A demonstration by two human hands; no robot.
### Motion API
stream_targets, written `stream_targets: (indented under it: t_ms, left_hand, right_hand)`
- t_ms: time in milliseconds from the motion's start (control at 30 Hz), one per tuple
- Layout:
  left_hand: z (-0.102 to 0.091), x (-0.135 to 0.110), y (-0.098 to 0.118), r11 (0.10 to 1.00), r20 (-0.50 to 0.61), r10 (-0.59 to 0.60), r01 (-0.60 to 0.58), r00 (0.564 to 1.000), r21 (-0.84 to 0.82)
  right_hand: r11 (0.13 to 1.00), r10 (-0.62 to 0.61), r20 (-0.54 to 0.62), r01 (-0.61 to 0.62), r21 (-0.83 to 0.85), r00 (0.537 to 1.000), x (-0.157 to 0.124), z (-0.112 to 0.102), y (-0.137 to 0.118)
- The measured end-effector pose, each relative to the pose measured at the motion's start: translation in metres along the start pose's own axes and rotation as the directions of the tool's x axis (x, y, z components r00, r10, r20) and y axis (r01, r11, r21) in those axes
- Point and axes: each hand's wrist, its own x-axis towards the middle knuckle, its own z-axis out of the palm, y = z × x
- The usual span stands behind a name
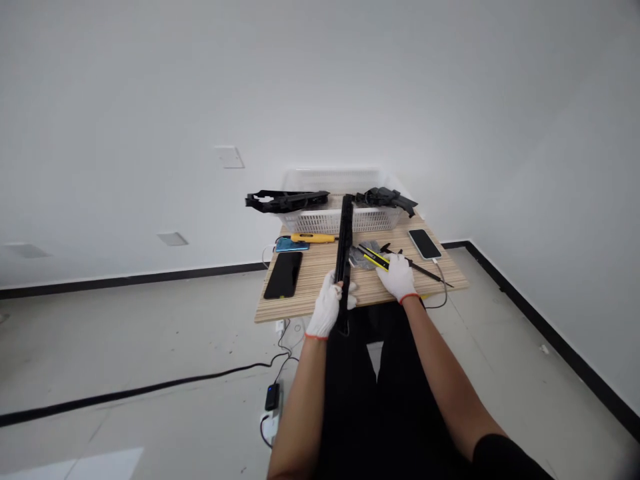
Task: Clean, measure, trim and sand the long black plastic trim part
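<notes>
My left hand (327, 308), in a white glove, is closed around the near end of a long black bar (344, 243) that runs away from me across the small wooden table (310, 293). My gloved right hand (399, 276) rests on the table to the right of the bar, its fingers curled on a yellow and black tool (374, 257) lying over a grey pad (369, 252). A thin black rod (425, 270) lies just right of that hand.
A white plastic basket (335, 217) at the table's back edge carries black plastic parts (287, 200). A yellow screwdriver (313, 237), a blue phone (291, 245), a black phone (283, 275) and a white phone (425, 244) lie on the table. Cables and a charger (272, 396) lie on the floor.
</notes>
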Motion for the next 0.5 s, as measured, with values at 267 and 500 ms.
stream_targets:
  t_ms: [267, 500]
  left_hand:
    - [0.001, 0.047, 0.005, 0.989, -0.051, 0.146, -0.145, 0.988, 0.026]
    - [0.001, 0.071, 0.005, 0.992, -0.126, 0.102, -0.11, 0.987, -0.057]
  right_hand:
    - [0.946, 0.124, -0.057, -0.1, 0.308, 0.991, -0.003, -0.006, 0.013]
    - [0.815, -0.022, 0.064, -0.019, 0.58, 0.998, -0.01, -0.01, 0.019]
